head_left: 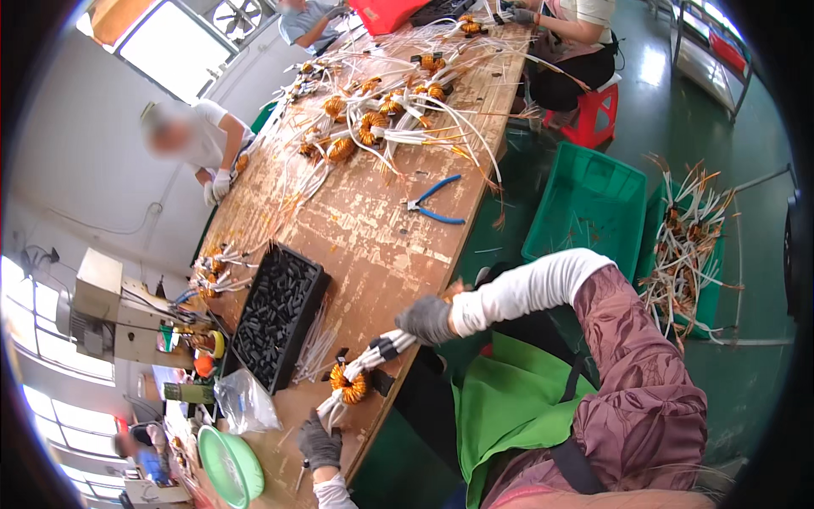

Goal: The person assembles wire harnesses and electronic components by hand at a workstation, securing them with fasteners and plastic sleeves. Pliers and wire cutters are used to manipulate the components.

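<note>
A toroidal coil (pixel 348 383) wound in orange copper wire lies near the table's front edge, with white sleeved leads coming off both sides. My right hand (pixel 426 321), in a grey glove, is closed around the longer bundle of white leads (pixel 373 355). Black sleeves sit on that bundle between hand and coil. On the coil's other side, my left hand (pixel 320 443), also grey-gloved, has its fingers closed at the shorter white leads (pixel 334 413). Copper-coloured wire ends stick out past my right hand.
A black tray (pixel 275 318) of small black pieces and a plastic bag (pixel 246 402) lie beyond the coil. Blue-handled cutters (pixel 437 204) and several other coils (pixel 373 127) are farther along the table. Green crates (pixel 585 199) stand right; co-workers sit around the table.
</note>
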Demonstrator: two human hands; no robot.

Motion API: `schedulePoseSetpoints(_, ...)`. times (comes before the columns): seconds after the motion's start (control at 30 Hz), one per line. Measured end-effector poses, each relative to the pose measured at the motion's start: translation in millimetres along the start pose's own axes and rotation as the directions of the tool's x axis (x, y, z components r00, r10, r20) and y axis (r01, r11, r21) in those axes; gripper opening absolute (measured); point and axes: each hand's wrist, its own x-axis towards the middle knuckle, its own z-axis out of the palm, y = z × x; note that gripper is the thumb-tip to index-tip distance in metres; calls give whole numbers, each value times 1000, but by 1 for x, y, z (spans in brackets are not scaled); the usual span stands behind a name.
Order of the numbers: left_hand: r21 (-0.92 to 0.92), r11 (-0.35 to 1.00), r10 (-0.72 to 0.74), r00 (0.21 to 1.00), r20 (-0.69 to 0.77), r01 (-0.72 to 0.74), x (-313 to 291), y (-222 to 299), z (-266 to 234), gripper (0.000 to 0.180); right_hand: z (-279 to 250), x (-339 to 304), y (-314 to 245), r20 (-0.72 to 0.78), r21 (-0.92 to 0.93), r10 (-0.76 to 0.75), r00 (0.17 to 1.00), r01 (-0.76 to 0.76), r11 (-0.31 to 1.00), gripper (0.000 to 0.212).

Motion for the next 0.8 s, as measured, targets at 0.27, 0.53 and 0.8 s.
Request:
schedulePoseSetpoints(0.27, 307, 812, 538, 840, -69, -496, 63, 17, -126, 4, 0, -96, 21, 2, 864, -15, 1000, 6, 504, 19)
schedulePoseSetpoints(0.53, 604, 734, 679, 333, -654, -310, 183, 230, -371, 48, -166, -2, 169, -898, 71, -30, 439, 212, 975, 25)
schedulePoseSetpoints(0.8, -311, 635, 693, 699, -175, -707, 103, 211, -75, 43, -341, 80, 373, -772, 302, 471, 427, -405, 863, 31)
